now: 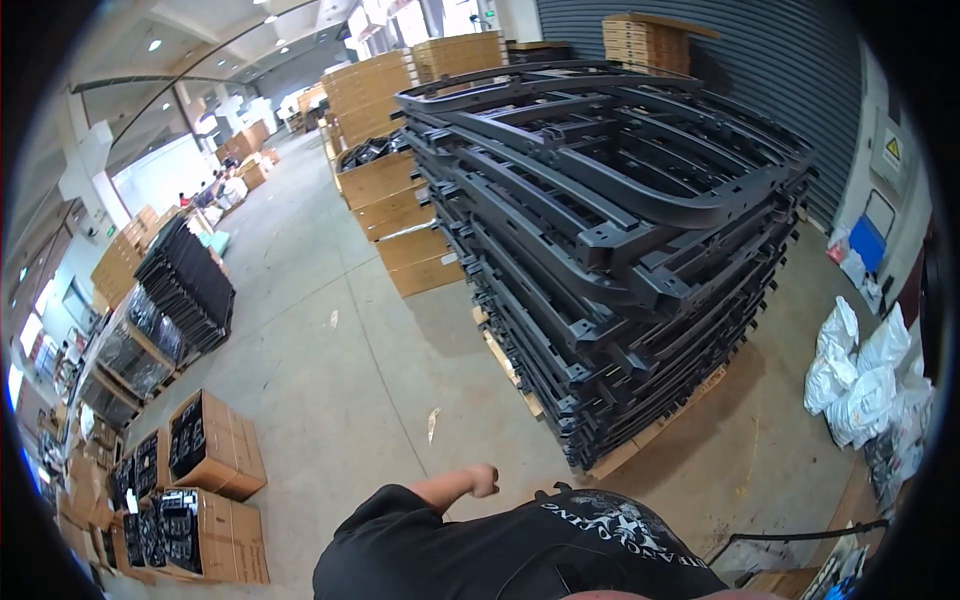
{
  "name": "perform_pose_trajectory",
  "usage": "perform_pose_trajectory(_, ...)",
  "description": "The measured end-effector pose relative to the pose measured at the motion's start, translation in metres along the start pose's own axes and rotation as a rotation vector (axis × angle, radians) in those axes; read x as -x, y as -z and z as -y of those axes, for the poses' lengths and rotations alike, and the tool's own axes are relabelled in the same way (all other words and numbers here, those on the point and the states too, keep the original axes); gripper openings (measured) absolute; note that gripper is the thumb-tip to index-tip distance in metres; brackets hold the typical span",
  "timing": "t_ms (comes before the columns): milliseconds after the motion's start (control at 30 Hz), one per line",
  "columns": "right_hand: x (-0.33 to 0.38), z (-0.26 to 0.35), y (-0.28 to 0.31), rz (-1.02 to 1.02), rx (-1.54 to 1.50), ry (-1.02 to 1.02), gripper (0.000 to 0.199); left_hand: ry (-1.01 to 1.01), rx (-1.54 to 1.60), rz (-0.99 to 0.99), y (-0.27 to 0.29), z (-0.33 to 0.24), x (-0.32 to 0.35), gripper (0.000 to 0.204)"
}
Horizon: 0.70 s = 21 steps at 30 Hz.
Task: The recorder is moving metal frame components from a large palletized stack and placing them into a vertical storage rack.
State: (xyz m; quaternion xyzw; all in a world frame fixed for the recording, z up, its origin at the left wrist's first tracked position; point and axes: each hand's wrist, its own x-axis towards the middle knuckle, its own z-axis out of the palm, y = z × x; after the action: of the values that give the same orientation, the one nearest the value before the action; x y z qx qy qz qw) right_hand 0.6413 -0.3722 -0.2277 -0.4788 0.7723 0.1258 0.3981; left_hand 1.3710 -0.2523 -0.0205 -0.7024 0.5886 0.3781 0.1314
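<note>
My left hand [484, 480] hangs in front of my black shirt [510, 550], its fingers curled in and nothing showing in them. It touches no object. Closest to it stands a tall stack of black metal frames [640, 210], a short way ahead and to the right. The frames have rounded corners, crossbars and small brackets, and they lie flat on one another. Beneath them is a wooden pallet [655, 432]. My right hand is out of sight.
Open cartons of black parts [232, 530] stand at lower left, near a leaning stack of black panels [190, 275]. Cardboard boxes [400, 235] line the stack's far left side. White plastic bags [860, 385] sit by the right wall. A grey shutter [760, 70] closes off the back.
</note>
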Motion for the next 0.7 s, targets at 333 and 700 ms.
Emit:
perform_pose_trajectory(333, 0.069, 0.053, 0.002, -0.145, 0.238, 0.316, 0.037, -0.006, 0.723, -1.485, 0.383, 0.122, 0.066, 0.022)
perform_pose_trajectory(700, 0.174, 0.242, -0.046, -0.194, 0.112, 0.109, 0.039, -0.468, 1.649, -1.301, 0.813, 0.181, 0.068, 0.038)
